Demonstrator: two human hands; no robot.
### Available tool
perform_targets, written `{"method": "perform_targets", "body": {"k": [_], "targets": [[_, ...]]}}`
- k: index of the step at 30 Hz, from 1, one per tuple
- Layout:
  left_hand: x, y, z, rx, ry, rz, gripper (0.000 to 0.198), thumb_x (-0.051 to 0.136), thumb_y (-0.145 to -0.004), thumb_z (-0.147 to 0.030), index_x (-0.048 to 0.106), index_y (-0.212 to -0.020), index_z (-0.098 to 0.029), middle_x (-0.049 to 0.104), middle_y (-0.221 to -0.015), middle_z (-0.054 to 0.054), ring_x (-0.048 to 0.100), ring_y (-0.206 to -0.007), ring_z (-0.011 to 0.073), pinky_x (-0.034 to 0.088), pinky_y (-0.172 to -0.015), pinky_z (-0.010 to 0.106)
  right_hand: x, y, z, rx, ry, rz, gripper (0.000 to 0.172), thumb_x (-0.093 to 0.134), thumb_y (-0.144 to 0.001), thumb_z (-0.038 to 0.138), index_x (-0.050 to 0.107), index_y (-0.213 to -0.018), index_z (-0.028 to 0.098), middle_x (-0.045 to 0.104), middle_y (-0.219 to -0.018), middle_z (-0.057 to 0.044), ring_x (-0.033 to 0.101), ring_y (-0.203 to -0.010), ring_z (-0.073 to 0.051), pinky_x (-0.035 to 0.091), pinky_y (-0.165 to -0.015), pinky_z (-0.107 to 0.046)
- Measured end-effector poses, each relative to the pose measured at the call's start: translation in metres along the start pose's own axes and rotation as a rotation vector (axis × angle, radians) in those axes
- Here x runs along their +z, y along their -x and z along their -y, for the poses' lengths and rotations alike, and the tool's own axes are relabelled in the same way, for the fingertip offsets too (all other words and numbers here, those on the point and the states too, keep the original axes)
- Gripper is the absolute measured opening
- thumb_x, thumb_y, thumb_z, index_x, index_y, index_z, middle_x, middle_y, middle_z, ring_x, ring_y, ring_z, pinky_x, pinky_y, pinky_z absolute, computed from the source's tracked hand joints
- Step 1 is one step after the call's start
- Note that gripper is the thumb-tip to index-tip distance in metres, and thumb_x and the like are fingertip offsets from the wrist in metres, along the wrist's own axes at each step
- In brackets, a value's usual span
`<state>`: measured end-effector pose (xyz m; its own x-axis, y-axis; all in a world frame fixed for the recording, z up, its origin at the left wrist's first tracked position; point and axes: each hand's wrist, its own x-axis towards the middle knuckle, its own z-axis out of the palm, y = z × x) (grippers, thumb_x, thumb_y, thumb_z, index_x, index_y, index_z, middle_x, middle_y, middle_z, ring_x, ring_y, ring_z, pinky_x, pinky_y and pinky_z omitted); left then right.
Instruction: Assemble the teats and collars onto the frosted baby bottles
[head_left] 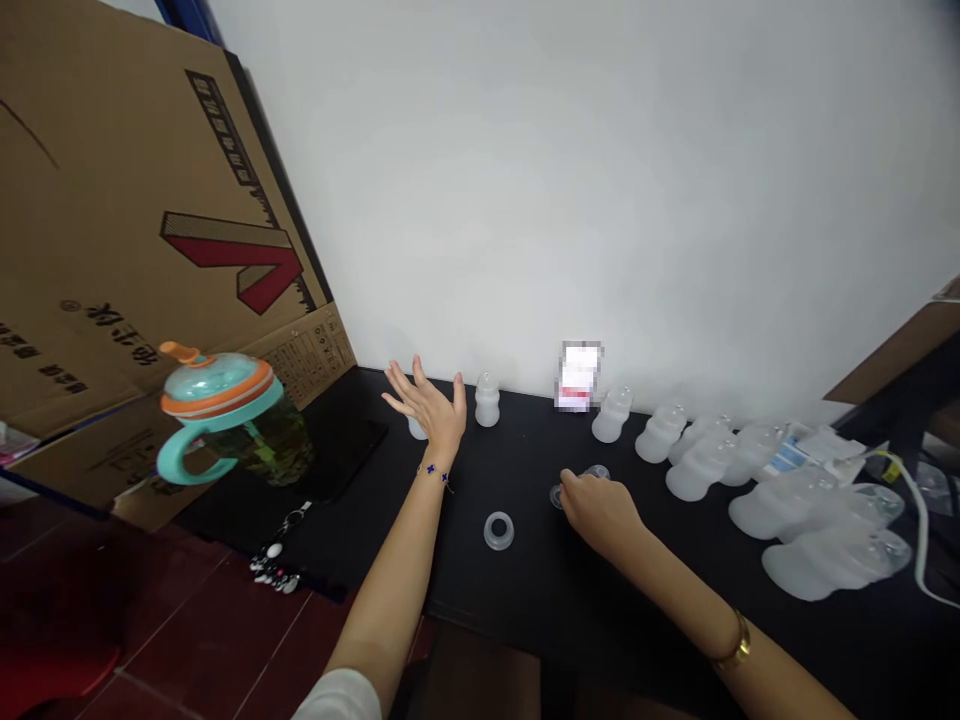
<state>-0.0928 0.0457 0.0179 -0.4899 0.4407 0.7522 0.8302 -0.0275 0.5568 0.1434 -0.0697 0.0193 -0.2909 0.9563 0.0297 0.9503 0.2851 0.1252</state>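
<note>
Near the centre of the frame, a small clear round piece (555, 496) lies on the black table (525, 590), with the fingertips of the right hand (600, 512) on it. A second clear piece (598, 471) lies just beyond the knuckles, and a clear ring (499, 530) lies apart, left of centre.

**Surface and room.** The table runs along a plain white wall (600, 180). Two frosted bottles (487, 399) (612, 412) stand upright by the wall. More frosted bottles (750, 470) lie on their sides in a row toward the right edge, beside white packets (806, 447) and a pale cable (911, 500). At left, a mug (225, 420) with a teal handle and an orange-rimmed lid stands before a tilted cardboard box (112, 200). A bunch of keys (275, 572) lies at the table's near corner, above a red tiled floor (187, 640).

**Hands.** The right hand is palm down with curled fingers. Whether it grips the piece or only touches it cannot be told. The left hand (429, 405) is raised off the table, flat and spread wide, holding nothing. A beaded bracelet (435, 472) circles its wrist and a gold one (739, 645) circles the right wrist.

**Hidden or unclear.** A small bottle (415, 428) is mostly covered by the left hand. A label (579, 376) at the wall is pixelated. The box and the far-right bottles are cut by the frame.
</note>
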Motion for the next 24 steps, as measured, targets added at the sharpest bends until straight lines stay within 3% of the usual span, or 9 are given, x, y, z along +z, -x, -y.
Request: {"method": "perform_targets", "body": {"k": [4, 7, 10, 13, 16, 20, 22, 24], "targets": [[0.004, 0.009, -0.003, 0.084, 0.071, 0.055, 0.081, 0.052, -0.091, -0.053, 0.029, -0.151, -0.004, 0.009, -0.162, 0.030, 0.000, -0.152, 0.0396, -0.005, -0.117, 0.063, 0.002, 0.007, 0.008, -0.024, -0.021, -0.255, 0.026, 0.047, -0.101, 0.029, 0.064, -0.086, 0.017, 0.070, -0.077, -0.009, 0.068, -0.070, -0.022, 0.030, -0.051, -0.028], [0.008, 0.018, -0.003, 0.183, 0.136, 0.088, 0.083, 0.054, -0.089, -0.057, 0.035, -0.148, -0.003, 0.013, -0.160, 0.032, 0.002, -0.152, 0.0424, -0.005, -0.116, 0.064, 0.008, 0.015, 0.023, -0.258, -0.071, -0.435, 0.027, 0.044, -0.102, 0.030, 0.064, -0.089, 0.018, 0.068, -0.081, -0.008, 0.065, -0.077, -0.022, 0.040, -0.061, -0.031], [0.014, 0.029, -0.004, 0.296, 0.186, 0.117, 0.086, 0.057, -0.084, -0.064, 0.043, -0.144, -0.004, 0.020, -0.159, 0.032, 0.004, -0.151, 0.0445, -0.006, -0.116, 0.066, 0.023, 0.022, 0.040, -0.543, -0.176, -0.428, 0.021, 0.050, -0.099, 0.031, 0.063, -0.109, 0.017, 0.070, -0.112, -0.011, 0.063, -0.099, -0.025, 0.047, -0.081, -0.036], [0.020, 0.042, -0.006, 0.416, 0.242, 0.154, 0.087, 0.061, -0.079, -0.068, 0.049, -0.141, -0.009, 0.028, -0.157, 0.029, 0.008, -0.150, 0.0453, -0.005, -0.116, 0.066, 0.042, 0.026, 0.051, -0.648, -0.221, -0.416, 0.026, 0.051, -0.099, 0.026, 0.059, -0.121, 0.015, 0.060, -0.137, -0.013, 0.053, -0.125, -0.029, 0.042, -0.103, -0.044], [0.021, 0.052, -0.012, 0.541, 0.288, 0.175, 0.080, 0.062, -0.079, -0.068, 0.055, -0.137, -0.013, 0.036, -0.154, 0.026, 0.013, -0.150, 0.0438, -0.002, -0.117, 0.064, 0.050, 0.028, 0.054, -0.666, -0.256, -0.376, 0.023, 0.048, -0.099, 0.021, 0.061, -0.117, 0.014, 0.060, -0.138, -0.013, 0.054, -0.126, -0.027, 0.044, -0.104, -0.042], [0.010, 0.054, -0.025, 0.682, 0.391, 0.258, 0.058, 0.058, -0.088, -0.056, 0.062, -0.131, -0.019, 0.050, -0.146, 0.020, 0.029, -0.146, 0.0389, 0.011, -0.118, 0.060, 0.036, 0.028, 0.039, -0.728, -0.388, -0.394, 0.017, 0.053, -0.097, 0.024, 0.064, -0.110, 0.017, 0.063, -0.135, -0.012, 0.061, -0.118, -0.024, 0.049, -0.100, -0.038], [0.001, 0.052, -0.033, 0.683, 0.547, 0.386, 0.049, 0.051, -0.093, -0.050, 0.063, -0.130, -0.019, 0.056, -0.140, 0.017, 0.042, -0.139, 0.0352, 0.023, -0.117, 0.056, 0.025, 0.025, 0.024, -0.645, -0.513, -0.518, 0.018, 0.054, -0.097, 0.023, 0.063, -0.112, 0.019, 0.066, -0.130, -0.012, 0.062, -0.117, -0.024, 0.051, -0.099, -0.039], [-0.009, 0.053, -0.043, 0.567, 0.774, 0.584, 0.041, 0.043, -0.098, -0.044, 0.067, -0.122, -0.019, 0.066, -0.125, 0.014, 0.057, -0.122, 0.0297, 0.039, -0.108, 0.049, 0.016, 0.022, 0.008, -0.427, -0.652, -0.668, 0.023, 0.056, -0.095, 0.023, 0.060, -0.118, 0.021, 0.065, -0.130, -0.013, 0.062, -0.120, -0.024, 0.052, -0.099, -0.039]]}}
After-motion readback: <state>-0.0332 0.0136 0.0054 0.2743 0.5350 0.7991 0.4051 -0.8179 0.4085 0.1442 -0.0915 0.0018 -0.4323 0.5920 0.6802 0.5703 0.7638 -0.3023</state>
